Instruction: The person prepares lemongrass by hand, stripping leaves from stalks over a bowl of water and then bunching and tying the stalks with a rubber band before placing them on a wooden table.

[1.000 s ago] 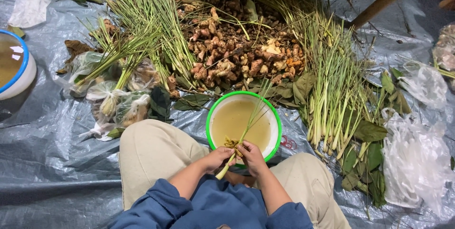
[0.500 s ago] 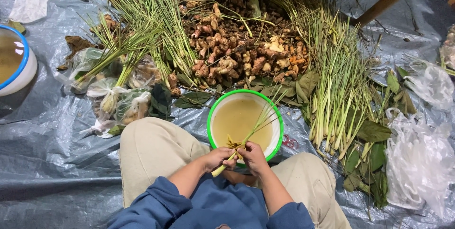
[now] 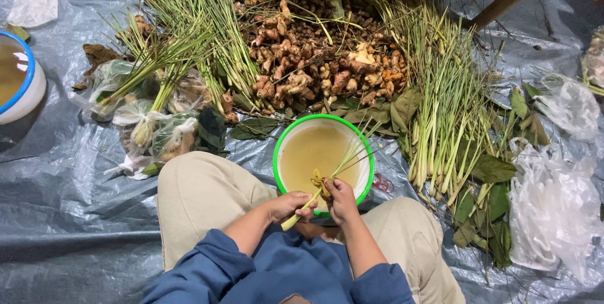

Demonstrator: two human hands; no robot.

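Between the knees of a person seated on a grey plastic sheet (image 3: pixel 75 216), both hands meet over the near rim of a round basin with a green rim (image 3: pixel 281 142), which holds cloudy yellowish water. Left hand (image 3: pixel 290 206) has its grip closed around the pale thick butt of a long green lemongrass stalk (image 3: pixel 333 172); the butt end pokes out below and to the left of that grip, towards the lap. Right hand (image 3: pixel 341 198) has its grip closed on the same stalk just beyond the left one, with a small yellowish clump of root (image 3: pixel 316 180) showing right above its fingers. From the two grips the stalk's thin leaves run up and to the right across the water and over the far right rim of the basin.

Beyond the basin, well past the grips, lies a brown heap of knobbly ginger-like roots (image 3: pixel 314 58). Left of the grips and farther off are bundles of lemongrass with clear plastic bags (image 3: pixel 151 128) around their ends. Right of the grips spreads a wide fan of loose lemongrass stalks (image 3: pixel 440 109) over broad green leaves (image 3: pixel 491 168), and farther right crumpled clear plastic bags (image 3: pixel 553 216). At the far left edge stands a white tub with a blue rim (image 3: pixel 28 80).
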